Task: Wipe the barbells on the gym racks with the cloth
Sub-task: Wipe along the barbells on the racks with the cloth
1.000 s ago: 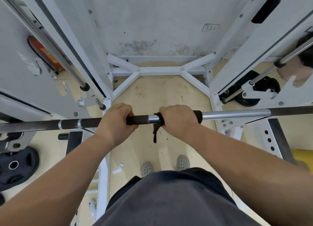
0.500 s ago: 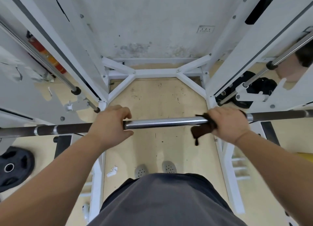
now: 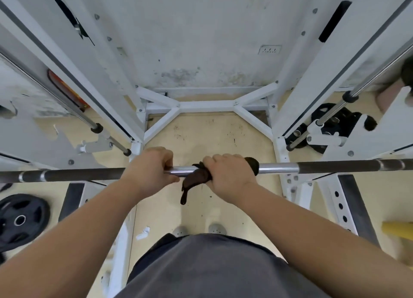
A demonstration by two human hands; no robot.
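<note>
The bar [image 3: 73,174] lies across the rack [image 3: 290,123], from left to right. Its dark left part looks not yet wiped. The left hand [image 3: 149,170] is wrapped around the bar, holding it. Just right, the right hand [image 3: 230,177] squeezes the cloth [image 3: 196,178] around the shiny middle. The dark right part also looks left to do.

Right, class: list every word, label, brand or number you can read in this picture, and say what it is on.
None can be read.
The black round weight plate on the floor: any raised lettering is too blurred.
The white wall socket: only slots, no text.
The steel barbell: no markings legible.
</note>
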